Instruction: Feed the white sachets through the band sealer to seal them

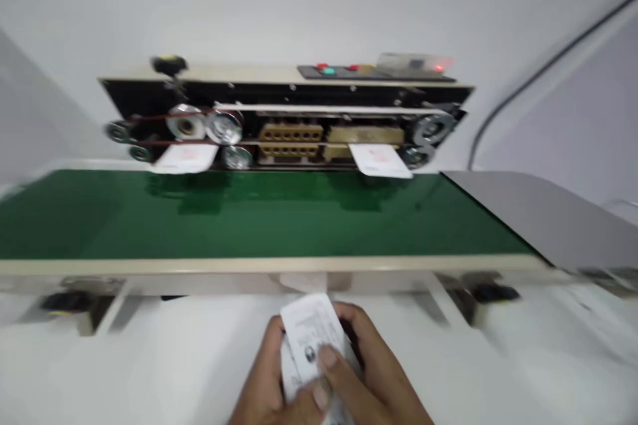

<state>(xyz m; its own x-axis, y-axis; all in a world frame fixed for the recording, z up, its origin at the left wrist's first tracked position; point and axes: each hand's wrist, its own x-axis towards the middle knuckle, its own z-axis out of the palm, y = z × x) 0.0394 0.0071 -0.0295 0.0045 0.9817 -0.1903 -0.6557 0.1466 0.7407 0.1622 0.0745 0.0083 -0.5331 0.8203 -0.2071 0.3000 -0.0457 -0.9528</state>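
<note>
- Band sealer point(286, 119) behind a green conveyor belt point(249, 219), running across the view
- White printed pouch point(312, 339) above the white table point(124, 358), long axis pointing at the belt's near edge (tilted slightly right), its tip just short of that edge, near mid-belt
- Left hand point(266, 378) and right hand point(373, 365) both closed around the pouch, gripping it between them

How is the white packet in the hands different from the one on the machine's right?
The held packet is gripped by the left hand and right hand; the machine's packet lies untouched at the green belt's back edge. The held one has black print, the other faint red. Both are white.
</note>
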